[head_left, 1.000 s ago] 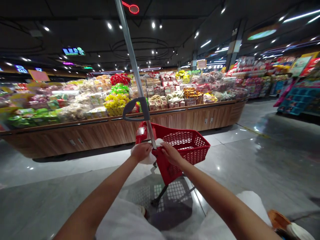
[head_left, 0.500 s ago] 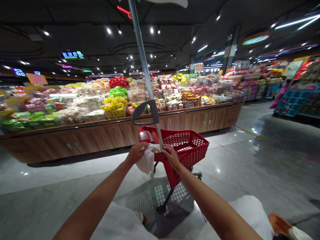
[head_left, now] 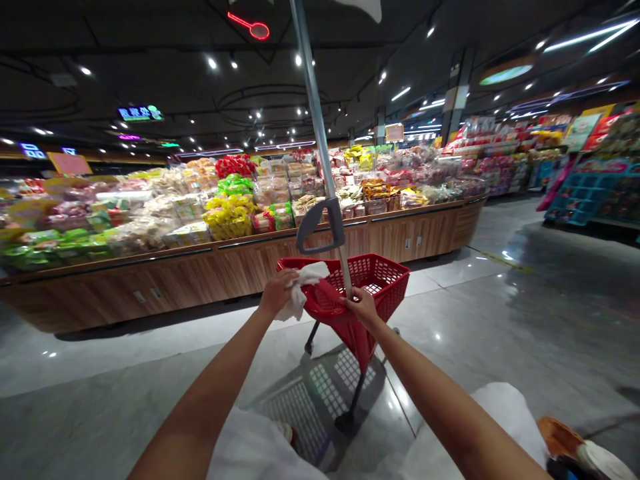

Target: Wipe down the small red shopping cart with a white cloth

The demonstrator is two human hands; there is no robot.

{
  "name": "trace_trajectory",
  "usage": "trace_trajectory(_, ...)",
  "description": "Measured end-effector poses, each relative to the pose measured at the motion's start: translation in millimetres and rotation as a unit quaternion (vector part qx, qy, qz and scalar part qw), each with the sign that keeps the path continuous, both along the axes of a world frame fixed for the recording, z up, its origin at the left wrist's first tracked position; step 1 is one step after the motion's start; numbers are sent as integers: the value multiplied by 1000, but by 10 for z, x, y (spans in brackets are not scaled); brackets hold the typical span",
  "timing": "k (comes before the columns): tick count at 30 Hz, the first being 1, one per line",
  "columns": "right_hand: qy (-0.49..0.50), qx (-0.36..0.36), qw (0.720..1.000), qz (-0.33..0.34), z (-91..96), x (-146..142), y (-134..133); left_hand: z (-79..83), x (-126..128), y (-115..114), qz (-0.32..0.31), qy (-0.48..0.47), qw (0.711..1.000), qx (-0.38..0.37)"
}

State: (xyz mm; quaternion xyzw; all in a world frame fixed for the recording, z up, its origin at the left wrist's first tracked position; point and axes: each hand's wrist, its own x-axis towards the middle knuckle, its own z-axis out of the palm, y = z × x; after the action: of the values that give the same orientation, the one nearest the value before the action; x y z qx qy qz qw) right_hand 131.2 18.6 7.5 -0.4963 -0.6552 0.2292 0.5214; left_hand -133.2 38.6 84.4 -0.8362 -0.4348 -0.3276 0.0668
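**Q:** Head view. What are the hands on?

**A:** Left hand (head_left: pixel 277 293) is clenched on a white cloth (head_left: pixel 306 283), pressing it against the near rim of a red trolley basket (head_left: pixel 383 280). Right hand (head_left: pixel 361 307) is wrapped around a metal pole (head_left: pixel 320 133), right where the pole meets that rim.

**Q:** What could go wrong?

**A:** The basket stands on thin legs with a small wheel (head_left: pixel 345 421), so pressing hard on the rim could tip it or roll it across the shiny floor (head_left: pixel 475 333). A loose grip could let the cloth drop beside the basket. A hard tug on the pole could swing it toward the wooden display counter (head_left: pixel 250 283) beyond the basket.

**Q:** Arm pose?

**A:** Both bare arms reach forward and down, elbows almost straight, closing in on the basket from either side.

**Q:** Anything else near the basket?

**A:** A grey handle (head_left: pixel 320 227) sits on the pole above it. Bagged snacks (head_left: pixel 230 217) are piled on the counter beyond it. Low and to its right is something orange (head_left: pixel 560 433); can't tell what.
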Motion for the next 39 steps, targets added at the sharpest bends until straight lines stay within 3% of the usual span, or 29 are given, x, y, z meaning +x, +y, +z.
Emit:
trace_trajectory(2, 8, 38, 999, -23, 43, 151, -15, -12, 171, -34, -29, 26, 999, -17)
trace_trajectory(5, 13, 138, 975, -175, 174, 221, -152, -50, 444, -137, -66, 86, 994, -23)
trace_trajectory(7, -17, 199, 954, -224, 277, 157, -273, -79, 608, -186, -73, 103, 992, -16)
trace_trajectory(9, -94, 213, 955, -181, 365, 53, -357, -108, 739, -187, -86, 106, 991, -6)
trace_trajectory(11, -199, 157, 957, -140, 420, -25, -370, -131, 812, -133, -103, 106, 989, 5)
trace_trajectory(15, -344, 35, 921, -180, 436, 30, -247, -142, 748, 82, -54, 67, 996, 9)
trace_trajectory(19, -390, 59, 900, -183, 412, 181, -149, -141, 687, 232, 50, -2, 999, -1)
trace_trajectory(24, -402, 84, 890, -199, 363, 194, -130, -181, 1131, 112, 30, 7, 999, 21)
trace_trajectory(27, -397, 101, 892, -190, 339, 197, -144, -109, 1350, 63, 43, 55, 997, 13)
trace_trajectory(30, -394, 111, 895, -177, 332, 222, -169, 52, 1245, 142, 83, 71, 994, -26)
trace_trajectory(35, -391, 117, 895, -182, 310, 211, -189, 201, 768, 293, 199, 46, 976, -75)
trace_trajectory(39, -383, 119, 894, -199, 287, 161, -190, 117, 829, 157, 128, 53, 989, -57)
